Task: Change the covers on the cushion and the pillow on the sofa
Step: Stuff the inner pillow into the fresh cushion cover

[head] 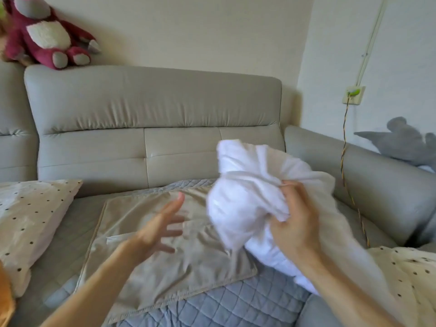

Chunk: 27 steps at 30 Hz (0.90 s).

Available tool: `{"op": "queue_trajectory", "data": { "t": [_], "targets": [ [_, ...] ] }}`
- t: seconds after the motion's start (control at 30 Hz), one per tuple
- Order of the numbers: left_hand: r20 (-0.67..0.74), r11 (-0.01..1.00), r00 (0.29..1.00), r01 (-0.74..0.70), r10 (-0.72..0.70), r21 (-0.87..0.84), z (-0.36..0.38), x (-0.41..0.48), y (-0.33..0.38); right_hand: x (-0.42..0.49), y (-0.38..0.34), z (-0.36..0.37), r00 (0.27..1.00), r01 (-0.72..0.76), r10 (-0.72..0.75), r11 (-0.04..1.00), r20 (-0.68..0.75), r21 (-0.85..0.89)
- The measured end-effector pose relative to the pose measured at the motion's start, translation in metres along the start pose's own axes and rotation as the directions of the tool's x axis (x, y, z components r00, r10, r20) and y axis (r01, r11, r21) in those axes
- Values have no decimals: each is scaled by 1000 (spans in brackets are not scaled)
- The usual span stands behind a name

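Grey sofa [153, 109] by a cream wall, quilted mat [236, 303] on its seat, beige cover [165, 274] flat on the mat, grip of the right hand [292, 223] pinching the white pillow [247, 190] above it, left hand [160, 225] with fingers spread, red plush bear [44, 31] on the backrest.

Pink plush bear [47, 31] sat atop sofa [153, 102] backrest, upper L. Grey plush [401, 140] on R armrest. Wall socket [353, 96] w/ green plug [353, 92]; braided cable [342, 161] hangs below. Grey quilted mat [212, 308] on seat.
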<state>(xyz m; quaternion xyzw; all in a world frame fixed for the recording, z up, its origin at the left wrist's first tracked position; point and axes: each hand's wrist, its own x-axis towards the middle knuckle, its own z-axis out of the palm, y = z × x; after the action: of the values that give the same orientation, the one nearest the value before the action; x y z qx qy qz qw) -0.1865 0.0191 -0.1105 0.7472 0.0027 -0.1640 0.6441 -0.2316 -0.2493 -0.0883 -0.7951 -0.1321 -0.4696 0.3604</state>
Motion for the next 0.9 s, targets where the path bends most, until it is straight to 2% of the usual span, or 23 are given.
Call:
{"op": "queue_trajectory", "data": {
  "t": [0.07, 0.1, 0.13, 0.17, 0.2, 0.23, 0.3, 0.33, 0.37, 0.4, 0.43, 0.47, 0.53, 0.6, 0.63, 0.67, 0.7, 0.77, 0.8, 0.9],
  "targets": [
    [103, 991, 994, -21, 35, -129, -7, -10, 22, -32, -40, 12, 965, 201, -201, 979, 168, 15],
    [83, 989, 996, -12, 24, -147, -12, -16, 28, -48, -56, 18, 915, 284, -274, 959, 296, 9],
    [20, 990, 1000, 6, -3, -141, -19, -24, 28, -65, -72, 23, 834, 344, -316, 939, 452, 23],
    [-57, 995, 998, 18, -24, -94, -30, -24, 20, -78, -84, 28, 720, 369, -317, 928, 618, 46],
    [-104, 999, 994, 28, -32, -40, -41, -24, 8, -85, -91, 30, 574, 350, -258, 935, 777, 52],
    [-124, 1000, 992, 28, -28, 4, -50, -28, -11, -88, -92, 33, 402, 283, -159, 958, 902, 42],
    [-164, 999, 986, 28, -25, 18, -61, -39, -53, -79, -90, 36, 72, 20, 47, 999, 996, -48],
    [-184, 1000, 983, 22, -20, 7, -63, -42, -74, -69, -87, 37, -42, -165, 92, 981, 995, -98],
    [-202, 1000, 979, -5, 7, 9, -60, -48, -89, -59, -82, 38, -91, -353, 101, 927, 991, -127],
    [-235, 999, 971, -38, 39, 10, -56, -52, -101, -49, -78, 37, -102, -494, 109, 857, 989, -145],
    [-270, 997, 960, -69, 71, 18, -55, -53, -110, -41, -74, 37, -62, -578, 126, 804, 990, -139],
    [-310, 996, 947, -79, 84, 27, -53, -54, -113, -32, -68, 38, 29, -625, 163, 773, 986, -110],
    [-333, 994, 937, -93, 108, 61, -57, -55, -115, -15, -52, 44, 324, -643, 293, 766, 899, -17],
    [-291, 991, 948, -107, 126, 82, -62, -58, -113, 4, -27, 56, 651, -567, 425, 823, 629, 31],
    [-272, 991, 953, -117, 131, 67, -64, -59, -114, 13, -14, 61, 734, -511, 462, 859, 497, -44],
    [-260, 993, 959, -114, 116, 22, -65, -62, -113, 17, -1, 66, 744, -506, 512, 851, 430, -139],
    [-251, 991, 964, -112, 90, -72, -65, -63, -112, 19, 8, 70, 687, -563, 588, 802, 427, -197],
    [-237, 944, 971, -77, -2, -320, -69, -60, -112, 4, 21, 77, 493, -740, 675, 657, 549, -144],
    [-250, 909, 968, -71, -37, -410, -71, -59, -109, -7, 27, 80, 445, -765, 653, 633, 613, -119],
    [-375, 867, 925, -134, -65, -480, -74, -48, -96, -24, 44, 71, 437, -762, 632, 638, 640, -110]
  ]
}}
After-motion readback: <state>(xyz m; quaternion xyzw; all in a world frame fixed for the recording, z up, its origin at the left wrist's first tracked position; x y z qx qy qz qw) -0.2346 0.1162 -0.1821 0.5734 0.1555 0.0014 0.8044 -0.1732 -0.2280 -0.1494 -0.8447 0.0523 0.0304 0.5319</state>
